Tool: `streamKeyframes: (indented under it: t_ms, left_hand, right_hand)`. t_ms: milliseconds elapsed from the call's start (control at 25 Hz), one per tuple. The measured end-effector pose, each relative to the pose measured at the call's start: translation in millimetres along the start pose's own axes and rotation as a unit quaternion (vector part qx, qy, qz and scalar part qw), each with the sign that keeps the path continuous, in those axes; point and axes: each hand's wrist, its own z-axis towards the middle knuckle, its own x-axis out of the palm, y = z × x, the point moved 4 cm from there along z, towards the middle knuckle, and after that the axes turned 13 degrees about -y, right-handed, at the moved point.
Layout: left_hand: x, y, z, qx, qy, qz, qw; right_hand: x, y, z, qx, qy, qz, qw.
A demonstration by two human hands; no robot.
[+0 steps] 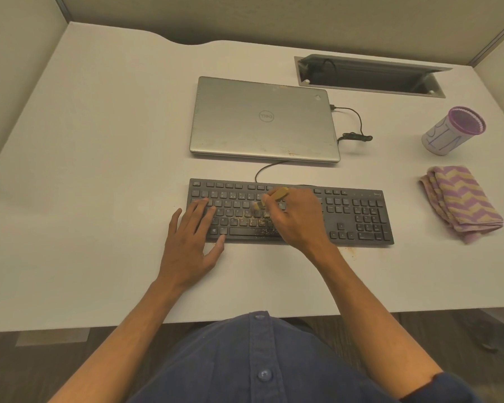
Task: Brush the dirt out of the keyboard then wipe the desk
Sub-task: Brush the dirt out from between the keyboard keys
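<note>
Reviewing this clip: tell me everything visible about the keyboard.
The keyboard is a black, full-size, plastic-looking board with a number pad, lying flat on the white desk just in front of the closed laptop. A thin black cable leaves its back edge. Brownish crumbs dot the lower middle keys. The left hand rests flat on its left end; the right hand holds a small yellowish brush over the middle keys.

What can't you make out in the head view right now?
- Bristles of the small yellow brush: blurred, partly behind the right hand.
- Keys of the black keyboard under both hands, the left hand included.
- Inside the purple-rimmed cup: too small.
- Open desk cable hatch: too dark inside.
</note>
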Motion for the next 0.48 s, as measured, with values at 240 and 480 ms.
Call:
streamKeyframes:
  t_ms: [240, 480]
  left_hand:
    - [-0.7, -0.9, 0.0, 0.0, -0.002, 0.001, 1.0]
    - [-0.1, -0.6, 0.6, 0.0, -0.001, 0.002, 1.0]
  right_hand:
    - [4.4, 1.6, -7.4, -0.018, -0.007, 0.001, 1.0]
    - [6.3, 3.7, -8.7, -0.01, -0.002, 0.024, 1.0]
